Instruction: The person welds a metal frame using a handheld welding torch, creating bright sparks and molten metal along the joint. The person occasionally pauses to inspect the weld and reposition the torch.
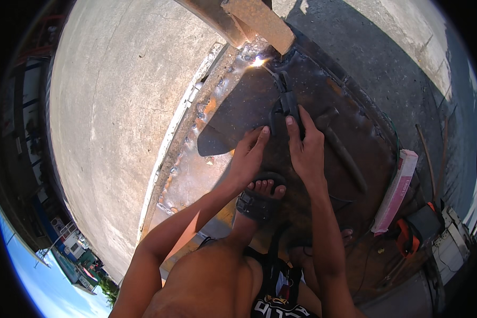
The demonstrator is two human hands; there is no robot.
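A dark welding electrode holder [286,98] grips a thin rod whose tip meets a bright arc [258,62] at the foot of a rusty steel beam [262,24]. My right hand [306,148] is closed around the holder's handle. From the other side, my left hand [249,156] has its fingers curled and thumb against the holder's left edge; its lower fingers are partly hidden. Under both hands lies a brown, rust-stained steel plate [323,90] with weld beads along its edges. A dark hammer-like tool [345,153] rests on it, right of my right hand.
My sandalled foot [265,193] is on the plate below my hands. A pink and white long box [396,191] leans at the right, beside an orange and black object [416,228]. A white-edged strip [177,119] borders the plate at left, with concrete ground [122,106] beyond.
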